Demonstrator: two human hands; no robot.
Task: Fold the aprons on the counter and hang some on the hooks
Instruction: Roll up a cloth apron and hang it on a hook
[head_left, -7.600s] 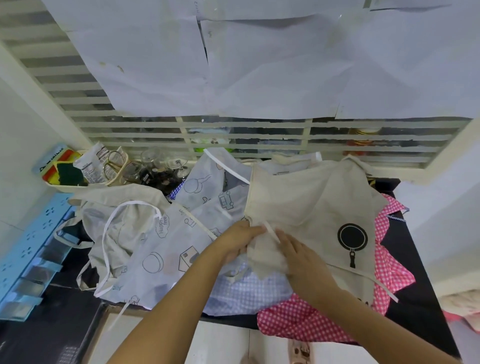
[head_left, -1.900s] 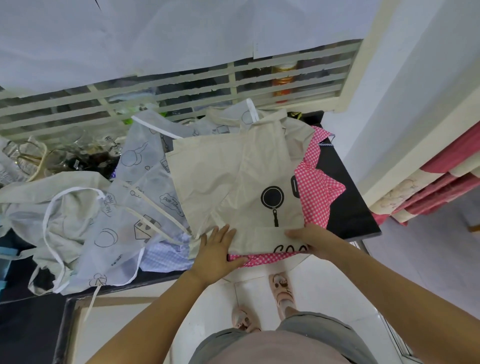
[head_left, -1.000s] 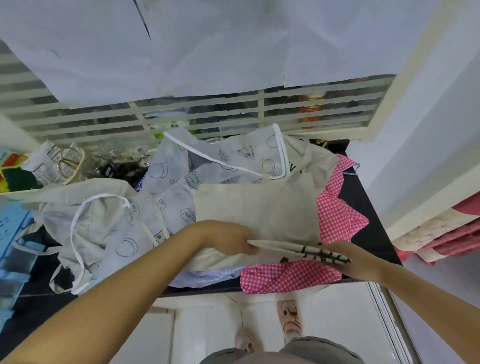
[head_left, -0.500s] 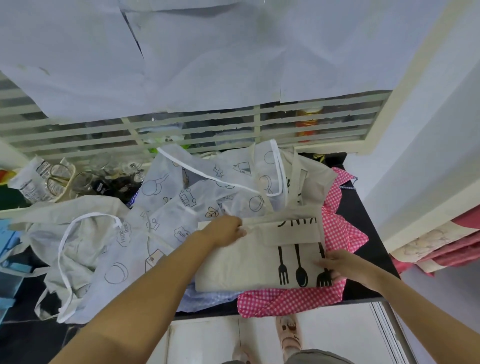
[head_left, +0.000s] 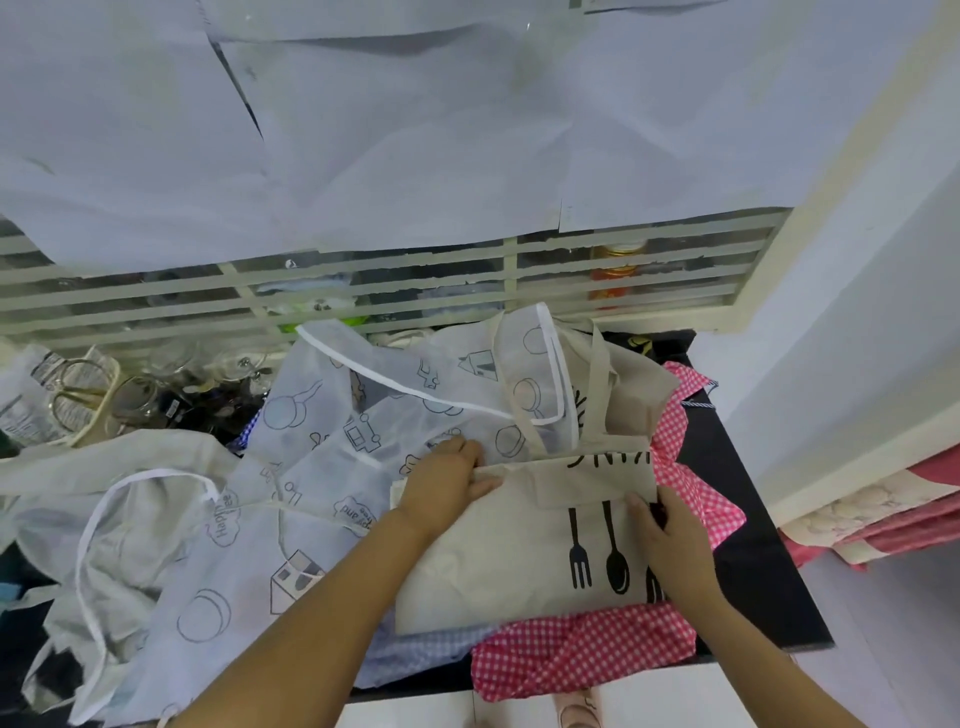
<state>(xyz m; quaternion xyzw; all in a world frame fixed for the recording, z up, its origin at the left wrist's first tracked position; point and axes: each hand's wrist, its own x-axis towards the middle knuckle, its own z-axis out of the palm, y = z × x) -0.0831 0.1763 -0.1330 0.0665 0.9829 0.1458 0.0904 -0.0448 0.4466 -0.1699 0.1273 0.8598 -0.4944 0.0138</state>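
A beige apron (head_left: 509, 551) printed with a black fork and spoon lies folded into a rectangle on top of the pile, a narrow flap turned down along its far edge. My left hand (head_left: 447, 483) rests with straight fingers on the flap's left end. At the flap's right corner my right hand (head_left: 670, 540) presses on the cloth. Under it lie a pink checked apron (head_left: 582, 654) and a blue checked one (head_left: 415, 654). A white apron with drawn pans and houses (head_left: 358, 441) spreads to the left, beside a crumpled beige apron (head_left: 104, 467). No hooks are visible.
The black counter (head_left: 753, 582) shows bare at the right, ending at a white wall. Glasses and a basket with scissors (head_left: 78, 400) stand at the back left. A barred window (head_left: 389, 291) half covered with white sheets runs behind the pile. Tiled floor lies below the counter's front edge.
The beige apron was folded up from the near edge into a rectangle and laid flat. Both hands have since moved to the far flap, the right hand sliding up from the cutlery print.
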